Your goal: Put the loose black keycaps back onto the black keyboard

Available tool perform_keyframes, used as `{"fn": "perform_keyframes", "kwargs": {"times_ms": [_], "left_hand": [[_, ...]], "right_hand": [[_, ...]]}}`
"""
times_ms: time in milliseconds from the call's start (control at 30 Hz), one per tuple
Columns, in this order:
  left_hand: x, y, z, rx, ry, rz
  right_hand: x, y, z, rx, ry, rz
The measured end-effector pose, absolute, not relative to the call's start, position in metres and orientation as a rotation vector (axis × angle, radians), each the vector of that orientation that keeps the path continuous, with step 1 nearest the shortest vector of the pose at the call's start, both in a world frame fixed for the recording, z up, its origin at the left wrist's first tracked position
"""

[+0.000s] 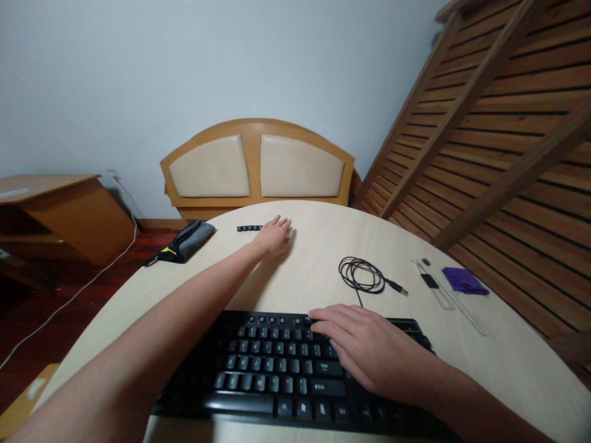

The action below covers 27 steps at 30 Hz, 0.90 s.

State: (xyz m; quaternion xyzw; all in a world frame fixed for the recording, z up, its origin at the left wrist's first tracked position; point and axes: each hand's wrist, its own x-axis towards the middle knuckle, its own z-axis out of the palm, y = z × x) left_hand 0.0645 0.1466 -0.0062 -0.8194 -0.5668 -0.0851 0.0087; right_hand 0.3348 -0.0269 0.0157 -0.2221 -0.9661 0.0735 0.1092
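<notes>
My left hand (274,237) reaches to the far part of the table, palm down, with its fingers stretched out. It lies at the right end of a short row of black keycaps (250,228) and covers part of that row. Close to me lies a black keyboard (272,403); along its top row, several small key stems (272,320) show without caps. My right hand (369,347) rests over the keyboard's upper right part, fingers extended left, fingertips at the top-row key (306,320). It hides the keys beneath it. My left forearm covers the keyboard's left part.
A coiled black USB cable (364,275) lies behind the keyboard. To its right are a wire keycap puller (430,282), a thin pale stick (457,301) and a folded purple cloth (464,280). A dark grey pouch (187,242) sits at the round table's (318,246) left edge.
</notes>
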Motion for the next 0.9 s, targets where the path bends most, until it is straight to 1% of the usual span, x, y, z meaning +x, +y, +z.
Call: {"fn": "perform_keyframes", "kwargs": {"times_ms": [200,400,600,900], "left_hand": [[0.067,0.161,-0.021,-2.529,-1.850,-0.200],[0.067,0.149,-0.017,-2.539,-1.787,-0.273],[0.061,0.110,-0.010,-2.562,-1.772,-0.362],[0.064,0.022,0.012,-2.593,-1.950,-0.477]], "right_hand": [[0.335,-0.027,0.016,-0.661,-2.837,0.252],[0.336,-0.027,0.015,-0.658,-2.842,0.239],[0.335,-0.026,0.015,-0.640,-2.841,0.215],[0.334,-0.024,0.012,-0.595,-2.814,0.187]]}}
